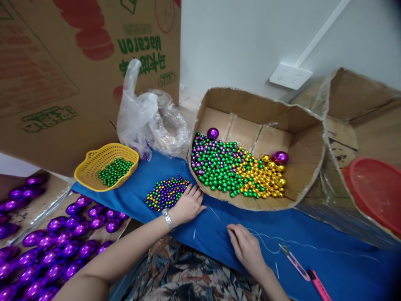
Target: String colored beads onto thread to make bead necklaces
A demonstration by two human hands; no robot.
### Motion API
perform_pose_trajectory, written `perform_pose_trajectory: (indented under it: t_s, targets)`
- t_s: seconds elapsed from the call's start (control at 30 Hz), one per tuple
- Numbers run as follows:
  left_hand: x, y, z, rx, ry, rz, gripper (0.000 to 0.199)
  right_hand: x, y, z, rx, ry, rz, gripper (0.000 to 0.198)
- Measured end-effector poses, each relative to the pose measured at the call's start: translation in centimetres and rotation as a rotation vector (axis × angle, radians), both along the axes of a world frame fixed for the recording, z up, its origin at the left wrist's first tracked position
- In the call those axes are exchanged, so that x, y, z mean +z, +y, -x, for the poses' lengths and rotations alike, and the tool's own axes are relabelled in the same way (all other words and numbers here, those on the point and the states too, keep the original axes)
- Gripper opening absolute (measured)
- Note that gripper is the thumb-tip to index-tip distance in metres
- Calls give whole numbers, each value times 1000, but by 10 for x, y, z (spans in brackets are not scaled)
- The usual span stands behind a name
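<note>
Both hands are over the blue-covered worktop (pixel 328 234). We find the left hand (pixel 188 204) palm down with fingers extended and close together, at the right edge of a spread of small beads (pixel 167 192) in purple, green and gold; what lies under its palm we cannot tell. A metal band (pixel 168 219) encircles its wrist. We record the right hand (pixel 246 246) half curled, thumb and forefinger pinched on a thin needle (pixel 217 216) whose far end points toward the left thumb. Pale thread (pixel 260 234) trails on the cloth to the right of that hand.

Just beyond the left fingertips we note a cut-down cardboard box (pixel 308 167) holding larger green, purple and gold beads (pixel 228 167), with two bigger purple balls (pixel 213 133) among them. Left of the left hand, past the small beads, sits a yellow basket (pixel 83 169) containing green beads (pixel 115 171). Beyond that hand stands a crumpled plastic bag (pixel 136 113).

To the right of the right hand we observe pink thread snips (pixel 294 262), and next to them a pink cutter (pixel 319 285). Shiny purple ornaments (pixel 59 242) lie in numbers left of the left forearm.
</note>
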State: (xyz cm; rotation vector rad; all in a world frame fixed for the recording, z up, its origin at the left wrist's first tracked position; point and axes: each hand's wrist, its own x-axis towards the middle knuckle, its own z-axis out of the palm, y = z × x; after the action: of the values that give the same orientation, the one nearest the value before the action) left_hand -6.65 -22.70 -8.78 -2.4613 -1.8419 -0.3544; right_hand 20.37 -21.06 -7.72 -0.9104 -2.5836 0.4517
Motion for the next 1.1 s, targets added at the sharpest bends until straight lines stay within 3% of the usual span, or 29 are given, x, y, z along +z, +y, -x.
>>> perform_pose_trajectory:
  t_s: [0.13, 0.4, 0.63, 0.8, 1.1]
  targets:
    - [4, -18, 6, -4, 24, -9, 50, 0, 4, 5, 11, 7, -7, 18]
    - [-3, -11, -2, -1, 2, 39, 67, 0, 12, 28, 2, -33, -59, 20]
    - [-8, -39, 18, -83, 74, 2, 67, -9, 16, 48, -34, -45, -68, 22]
    - [-6, -51, 22, -60, 85, -19, 64, -13, 23, 71, 0, -39, -65, 25]
    - [0, -57, 18, -175, 24, 17, 54, -26, 48, 127, -24, -308, -151, 31]
